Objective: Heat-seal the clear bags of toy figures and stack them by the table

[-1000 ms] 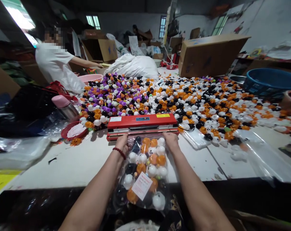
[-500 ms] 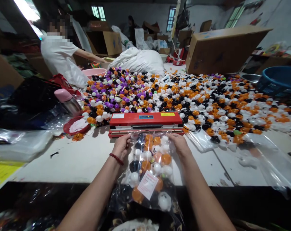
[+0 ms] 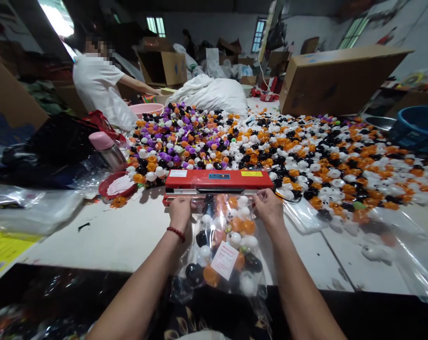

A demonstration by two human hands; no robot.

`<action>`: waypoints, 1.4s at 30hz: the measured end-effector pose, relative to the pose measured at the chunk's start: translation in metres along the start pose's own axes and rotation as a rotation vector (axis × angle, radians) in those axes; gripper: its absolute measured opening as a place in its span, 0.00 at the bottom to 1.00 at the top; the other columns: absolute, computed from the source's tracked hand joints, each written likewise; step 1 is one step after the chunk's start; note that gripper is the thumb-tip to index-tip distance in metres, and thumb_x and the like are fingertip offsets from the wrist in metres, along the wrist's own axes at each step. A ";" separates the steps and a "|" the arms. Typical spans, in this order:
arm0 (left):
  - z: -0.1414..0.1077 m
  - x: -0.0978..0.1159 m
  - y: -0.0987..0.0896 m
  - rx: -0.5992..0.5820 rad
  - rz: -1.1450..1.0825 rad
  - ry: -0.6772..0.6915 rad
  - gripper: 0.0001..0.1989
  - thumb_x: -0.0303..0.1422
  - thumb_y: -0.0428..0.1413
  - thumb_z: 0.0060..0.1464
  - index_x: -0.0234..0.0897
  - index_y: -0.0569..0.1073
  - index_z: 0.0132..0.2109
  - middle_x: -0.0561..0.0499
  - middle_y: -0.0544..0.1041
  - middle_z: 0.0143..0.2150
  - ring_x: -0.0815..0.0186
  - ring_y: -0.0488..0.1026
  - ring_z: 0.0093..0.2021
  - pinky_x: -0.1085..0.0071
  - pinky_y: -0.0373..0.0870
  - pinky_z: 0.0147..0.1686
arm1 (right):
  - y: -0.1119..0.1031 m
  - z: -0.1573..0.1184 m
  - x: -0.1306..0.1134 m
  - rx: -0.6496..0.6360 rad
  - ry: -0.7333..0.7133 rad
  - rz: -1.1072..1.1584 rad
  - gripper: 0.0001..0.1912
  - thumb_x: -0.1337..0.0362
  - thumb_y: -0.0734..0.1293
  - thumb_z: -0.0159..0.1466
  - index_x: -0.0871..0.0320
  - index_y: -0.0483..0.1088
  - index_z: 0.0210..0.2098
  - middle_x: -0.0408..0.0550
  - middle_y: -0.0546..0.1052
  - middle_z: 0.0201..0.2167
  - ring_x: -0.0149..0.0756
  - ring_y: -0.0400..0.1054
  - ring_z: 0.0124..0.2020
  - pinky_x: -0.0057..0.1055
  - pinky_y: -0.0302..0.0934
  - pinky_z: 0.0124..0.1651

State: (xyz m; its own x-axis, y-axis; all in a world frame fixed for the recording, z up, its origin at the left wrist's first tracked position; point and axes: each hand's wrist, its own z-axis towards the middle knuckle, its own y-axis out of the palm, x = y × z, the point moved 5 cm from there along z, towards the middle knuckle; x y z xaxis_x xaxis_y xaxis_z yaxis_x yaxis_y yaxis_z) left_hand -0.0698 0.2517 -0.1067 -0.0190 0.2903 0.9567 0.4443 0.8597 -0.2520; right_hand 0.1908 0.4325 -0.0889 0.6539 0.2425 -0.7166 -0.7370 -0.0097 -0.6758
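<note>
A clear plastic bag (image 3: 219, 236) full of orange, white and black figures, with a white label (image 3: 225, 260), hangs over the table's front edge. My left hand (image 3: 181, 211), below a dark red bead bracelet, pinches the bag's upper left corner. My right hand (image 3: 268, 206) grips the upper right corner, fingers closed. The bag's top edge lies at the front slot of a red sealing machine (image 3: 200, 180), and both hands are close against the machine's front. The figures inside reach nearly to the bag's top.
Behind the machine spreads a big heap of small coloured figures (image 3: 288, 151). A pink-lidded flask (image 3: 109, 151) and a red dish (image 3: 132, 190) stand left; empty bags (image 3: 304, 216) lie right. A cardboard box (image 3: 338, 82), a blue tub (image 3: 417, 127) and a person in white (image 3: 97, 87) are further back.
Both hands have moved forward, carrying the bag's top edge into the front of the red machine. The view has shifted slightly.
</note>
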 end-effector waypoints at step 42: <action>0.039 0.146 0.071 -0.663 0.438 0.554 0.09 0.32 0.56 0.48 0.32 0.71 0.23 0.54 0.65 0.20 0.71 0.60 0.23 0.74 0.53 0.25 | 0.046 0.046 -0.083 -0.805 -0.370 -0.393 0.03 0.69 0.71 0.56 0.58 0.73 0.26 0.41 0.74 0.24 0.32 0.66 0.29 0.24 0.53 0.30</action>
State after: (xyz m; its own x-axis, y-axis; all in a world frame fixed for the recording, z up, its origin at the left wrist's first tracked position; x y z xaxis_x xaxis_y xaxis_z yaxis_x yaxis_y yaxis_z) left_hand -0.0755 0.3719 0.0098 0.6178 0.1428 0.7733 0.7299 0.2616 -0.6315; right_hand 0.0946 0.4562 -0.0522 0.6319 0.6588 -0.4082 -0.0500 -0.4910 -0.8697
